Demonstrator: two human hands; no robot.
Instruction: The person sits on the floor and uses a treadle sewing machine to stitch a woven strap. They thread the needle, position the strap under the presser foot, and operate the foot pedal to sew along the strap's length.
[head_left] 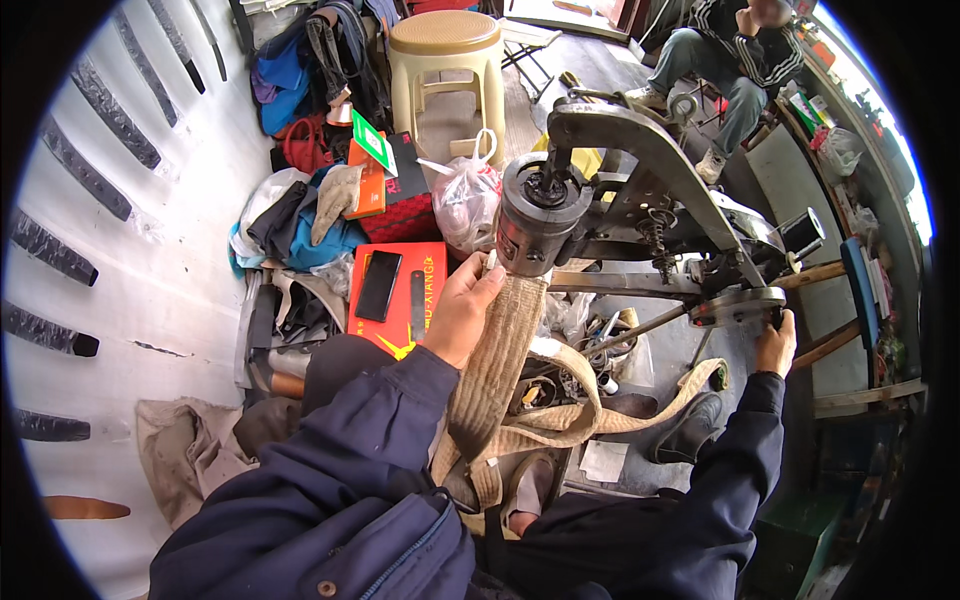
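Note:
A wide tan webbing strap (508, 350) runs down from beneath the dark, round metal head (543, 220) of a hand-cranked sewing machine (640, 125). My left hand (462, 312) pinches the strap's left edge just under that head. The strap's lower length falls toward my lap, and a loose length (640, 415) loops off to the right. On the right side, my right hand (776, 346) is closed at the rim of the machine's hand wheel (738, 307), around what looks like a small dark handle, mostly hidden by the fingers. The needle and stitching point cannot be seen.
Left of the machine, a black phone (379, 285) lies on a red box (432, 262). Behind are a plastic bag (468, 200), piled clothes (290, 215) and a beige stool (446, 40). Another person (700, 65) sits at the far right. Tools and scraps (610, 350) lie below the machine.

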